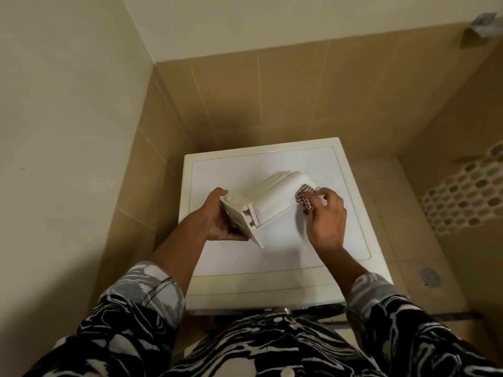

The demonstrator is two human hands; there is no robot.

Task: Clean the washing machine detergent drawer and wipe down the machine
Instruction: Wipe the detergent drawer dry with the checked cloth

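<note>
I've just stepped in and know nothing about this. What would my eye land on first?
First, the detergent drawer in the middle, pulled out and held over the white top of the washing machine. The left hand grips its front end, while the right hand holds a small checked cloth against its far, rounded end. Bold black-and-white patterned sleeves fill the bottom of the view.

The inside of the detergent drawer (pixel 277 194) is turned away from view, and its front panel is partly covered by the left hand (pixel 217 221). The checked cloth (pixel 303 194) is partly hidden under the right hand (pixel 328 219).
</note>
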